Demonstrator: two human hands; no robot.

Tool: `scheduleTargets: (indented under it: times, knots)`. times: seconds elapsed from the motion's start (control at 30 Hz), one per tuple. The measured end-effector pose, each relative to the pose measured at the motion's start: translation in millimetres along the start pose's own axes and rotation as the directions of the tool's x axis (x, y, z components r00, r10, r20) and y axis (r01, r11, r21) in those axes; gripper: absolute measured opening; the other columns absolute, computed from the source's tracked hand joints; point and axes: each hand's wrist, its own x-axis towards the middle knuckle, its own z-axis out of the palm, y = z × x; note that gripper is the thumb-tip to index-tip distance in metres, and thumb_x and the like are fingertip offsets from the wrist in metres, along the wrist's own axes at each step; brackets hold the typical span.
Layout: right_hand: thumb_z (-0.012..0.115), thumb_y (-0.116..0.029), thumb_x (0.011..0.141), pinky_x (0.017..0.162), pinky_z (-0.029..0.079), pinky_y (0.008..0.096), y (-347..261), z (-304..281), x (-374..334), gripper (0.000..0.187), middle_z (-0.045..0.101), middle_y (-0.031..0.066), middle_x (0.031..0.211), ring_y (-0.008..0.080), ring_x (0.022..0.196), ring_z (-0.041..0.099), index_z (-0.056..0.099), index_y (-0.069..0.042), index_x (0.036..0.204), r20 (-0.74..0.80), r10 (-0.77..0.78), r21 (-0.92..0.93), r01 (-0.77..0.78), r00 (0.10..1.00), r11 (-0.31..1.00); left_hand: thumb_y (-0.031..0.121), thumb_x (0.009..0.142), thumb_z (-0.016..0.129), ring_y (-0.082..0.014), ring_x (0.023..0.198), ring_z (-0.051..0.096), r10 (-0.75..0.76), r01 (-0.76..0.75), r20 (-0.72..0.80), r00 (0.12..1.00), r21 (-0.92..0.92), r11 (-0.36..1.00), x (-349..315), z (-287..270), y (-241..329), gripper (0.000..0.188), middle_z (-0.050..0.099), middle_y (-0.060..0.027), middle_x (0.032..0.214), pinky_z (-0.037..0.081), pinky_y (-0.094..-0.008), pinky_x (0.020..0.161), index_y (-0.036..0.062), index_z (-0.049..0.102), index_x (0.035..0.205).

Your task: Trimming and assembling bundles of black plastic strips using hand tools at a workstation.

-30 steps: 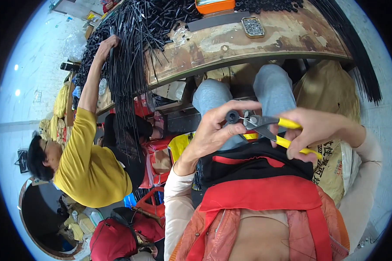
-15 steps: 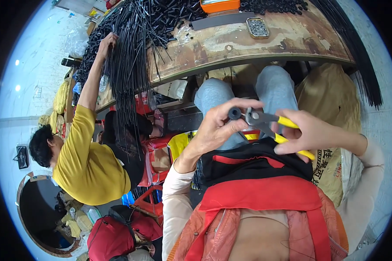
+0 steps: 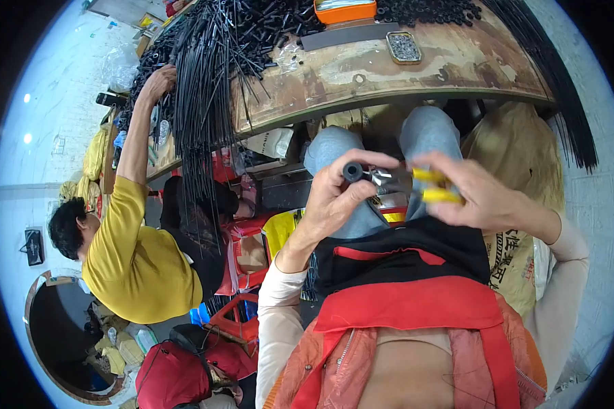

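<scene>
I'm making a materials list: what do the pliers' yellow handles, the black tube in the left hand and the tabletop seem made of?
Yellow handles: perhaps plastic or rubber, bright and plain, though blurred.
Black tube: probably rubber or plastic; its end looks dull.
Tabletop: likely wood, brown with a worn, patchy finish.

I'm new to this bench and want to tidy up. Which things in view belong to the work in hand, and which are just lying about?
Belonging to the work:
yellow-handled pliers, in the right hand
black tubular piece, in the left hand
perhaps the tray of small metal pieces, untouched

Seemingly just lying about:
orange bin
flat grey strip
tan sack
</scene>
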Motion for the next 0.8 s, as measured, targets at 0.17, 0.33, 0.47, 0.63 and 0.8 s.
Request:
scheduleTargets:
  times: [0.17, 0.33, 0.47, 0.63, 0.8]
  knots:
    - [0.056, -0.018, 0.090, 0.071, 0.049, 0.0308, -1.6, -8.9, 5.7, 0.027, 0.063, 0.0118, 0.075, 0.0207, 0.072, 0.064, 0.057, 0.001, 0.109, 0.325, 0.299, -0.076, -0.290, 0.897, 0.954, 0.019, 0.096, 0.054, -0.0128, 0.082, 0.052, -0.035, 0.044, -0.073, 0.997, 0.133, 0.990, -1.0, 5.1, 4.4, 0.029, 0.058, -0.0057, 0.095, 0.043, -0.0268, 0.076, 0.0003, 0.053, 0.119]
    - [0.054, -0.028, 0.097, 0.072, 0.049, 0.0290, -8.9, -13.5, 6.5, 0.035, 0.067, 0.0115, 0.085, 0.0160, 0.077, 0.065, 0.058, 0.004, 0.110, 0.372, 0.385, 0.086, -0.445, 0.845, 0.891, 0.017, 0.095, 0.056, -0.0165, 0.073, 0.049, -0.024, 0.040, -0.074, 0.997, 0.227, 0.973, -3.9, 2.7, -3.5, 0.024, 0.053, -0.0084, 0.086, 0.041, -0.0282, 0.066, 0.0007, 0.049, 0.110]
    - [0.049, -0.033, 0.099, 0.069, 0.050, 0.0292, -18.9, -18.9, 6.3, 0.037, 0.065, 0.0072, 0.081, 0.0157, 0.074, 0.064, 0.059, 0.002, 0.106, 0.396, 0.383, 0.159, -0.472, 0.835, 0.867, 0.015, 0.094, 0.058, -0.0184, 0.066, 0.045, 0.010, 0.010, -0.075, 0.997, 0.270, 0.963, -2.4, 1.7, -10.3, 0.022, 0.049, -0.0086, 0.080, 0.039, -0.0308, 0.060, 0.0013, 0.047, 0.106]
    - [0.052, -0.036, 0.098, 0.051, 0.043, 0.0249, -24.1, -15.4, 8.2, 0.037, 0.056, 0.0023, 0.070, 0.0076, 0.057, 0.053, 0.057, 0.000, 0.093, 0.464, 0.490, 0.241, -0.637, 0.738, 0.732, 0.011, 0.093, 0.058, -0.0180, 0.065, 0.046, 0.008, 0.035, -0.146, 0.989, 0.290, 0.956, -1.2, 9.0, -5.4, 0.018, 0.048, -0.0091, 0.077, 0.039, -0.0311, 0.059, 0.0018, 0.047, 0.104]
    - [0.057, -0.026, 0.095, 0.053, 0.042, 0.0266, -3.2, -18.5, 20.6, 0.022, 0.054, 0.0007, 0.069, 0.0099, 0.057, 0.052, 0.057, -0.004, 0.092, 0.488, 0.568, 0.104, -0.690, 0.663, 0.716, 0.007, 0.091, 0.051, -0.0109, 0.074, 0.046, -0.173, 0.192, -0.102, 0.980, 0.220, 0.957, -1.6, 3.9, -17.9, 0.009, 0.049, -0.0045, 0.086, 0.040, -0.0249, 0.068, 0.0022, 0.048, 0.098]
